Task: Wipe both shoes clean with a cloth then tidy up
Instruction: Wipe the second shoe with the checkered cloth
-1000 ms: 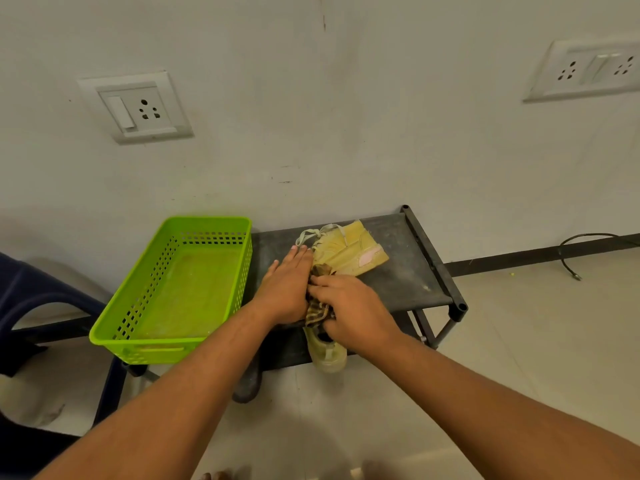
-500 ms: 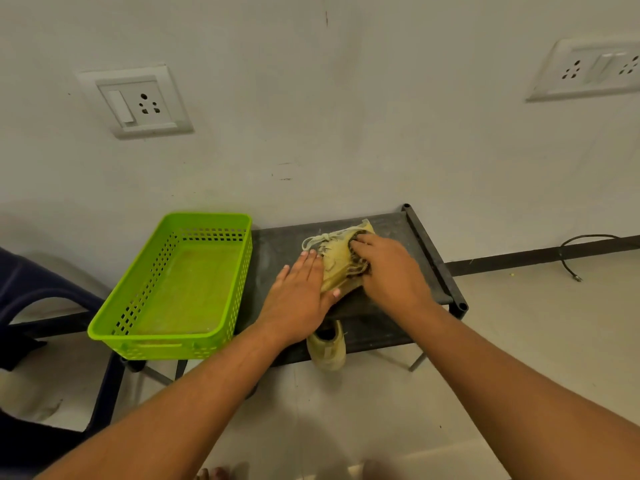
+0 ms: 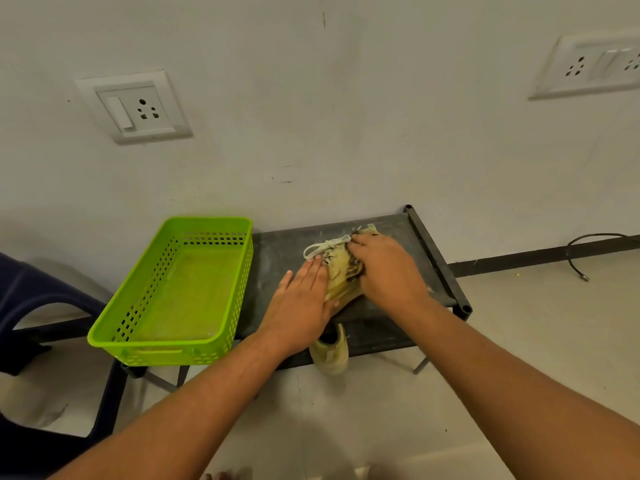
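Note:
A pale yellow shoe [image 3: 337,271] with white laces lies on its side on the top shelf of a black rack [image 3: 429,251]. My left hand [image 3: 304,299] lies flat with straight fingers against the shoe's near left side. My right hand [image 3: 384,268] presses a dark checked cloth [image 3: 355,268] on the shoe's upper; the cloth is mostly hidden under the fingers. A second pale shoe [image 3: 330,351] sits on the lower shelf, its heel sticking out past the front edge.
A bright green perforated basket [image 3: 166,344] stands left of the rack, touching it. A dark blue chair [image 3: 31,299] is at the far left. A black cable [image 3: 588,251] lies on the floor at right. The wall runs close behind the rack.
My right hand with the cloth has moved from the shoe's near end up to its far end. My left hand has spread flat beside the shoe.

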